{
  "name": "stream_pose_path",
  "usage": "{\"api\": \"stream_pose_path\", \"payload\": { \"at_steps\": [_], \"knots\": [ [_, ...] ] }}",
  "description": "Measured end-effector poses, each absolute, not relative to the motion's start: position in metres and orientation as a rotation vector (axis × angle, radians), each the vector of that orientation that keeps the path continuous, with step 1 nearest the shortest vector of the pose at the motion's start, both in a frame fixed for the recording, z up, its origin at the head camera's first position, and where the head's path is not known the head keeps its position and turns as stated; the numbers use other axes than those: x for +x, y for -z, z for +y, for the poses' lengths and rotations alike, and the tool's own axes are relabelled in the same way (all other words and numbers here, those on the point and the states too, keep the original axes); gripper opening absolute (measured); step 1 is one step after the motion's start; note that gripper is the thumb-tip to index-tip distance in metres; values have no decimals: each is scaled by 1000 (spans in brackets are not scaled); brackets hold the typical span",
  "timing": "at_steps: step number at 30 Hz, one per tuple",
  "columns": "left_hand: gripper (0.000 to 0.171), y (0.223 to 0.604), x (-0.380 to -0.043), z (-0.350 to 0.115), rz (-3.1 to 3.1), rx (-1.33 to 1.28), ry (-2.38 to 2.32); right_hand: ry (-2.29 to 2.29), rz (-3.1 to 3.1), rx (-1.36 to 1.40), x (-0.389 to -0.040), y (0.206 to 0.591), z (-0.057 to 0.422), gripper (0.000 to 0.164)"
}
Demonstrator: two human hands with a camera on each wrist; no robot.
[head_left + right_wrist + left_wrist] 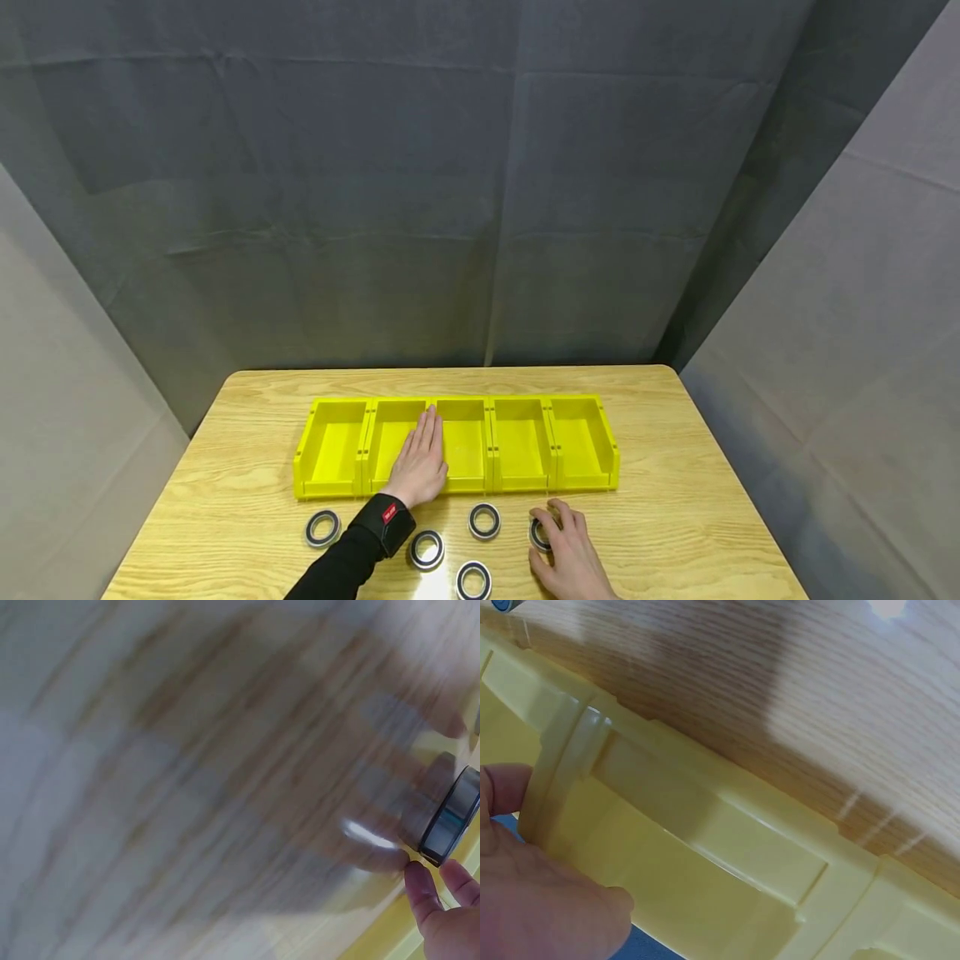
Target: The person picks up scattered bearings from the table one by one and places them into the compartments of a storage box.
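Note:
My left hand [420, 467] lies with straight fingers over a divider in a row of yellow bins [517, 482], between the second and third compartments from the left. In the left wrist view the bin's front wall [705, 817] is close, with the thumb and a finger near the divider [562, 772]. In front of the row, my right hand [573, 558] holds a ball bearing [534, 533] at the table, fingers and thumb curled about its rim. The right wrist view shows this bearing [448, 821] with two fingertips [421, 883] right at its edge.
More bearings lie flat on the wooden table [675, 517]: one at the left [310, 530], one by the left wrist [415, 552], one between the hands [473, 522] and one nearer the front [462, 582]. Grey curtains [375, 208] stand behind and beside the table.

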State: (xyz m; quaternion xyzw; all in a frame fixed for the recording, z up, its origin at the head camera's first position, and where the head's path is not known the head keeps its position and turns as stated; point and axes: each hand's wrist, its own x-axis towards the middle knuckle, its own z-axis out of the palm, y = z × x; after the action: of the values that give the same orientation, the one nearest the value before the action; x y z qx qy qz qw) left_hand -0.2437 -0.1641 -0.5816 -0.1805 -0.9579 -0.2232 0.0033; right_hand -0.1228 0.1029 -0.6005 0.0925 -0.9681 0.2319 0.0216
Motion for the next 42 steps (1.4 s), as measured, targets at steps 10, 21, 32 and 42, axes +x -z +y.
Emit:
{"api": "stream_pose_path", "payload": {
  "at_steps": [10, 21, 32, 42],
  "knots": [
    [74, 577, -241, -163, -3007, -586, 680, -638, -2999, 331, -124, 604, 101, 40],
    [73, 583, -244, -164, -2996, -581, 720, -619, -2975, 370, -124, 602, 102, 40],
    [72, 578, -244, -162, -3046, -570, 683, -606, -2931, 414, -125, 602, 106, 37],
    [72, 575, -242, -163, -3018, -578, 725, -617, -2939, 415, -125, 598, 109, 38]
  ]
}}
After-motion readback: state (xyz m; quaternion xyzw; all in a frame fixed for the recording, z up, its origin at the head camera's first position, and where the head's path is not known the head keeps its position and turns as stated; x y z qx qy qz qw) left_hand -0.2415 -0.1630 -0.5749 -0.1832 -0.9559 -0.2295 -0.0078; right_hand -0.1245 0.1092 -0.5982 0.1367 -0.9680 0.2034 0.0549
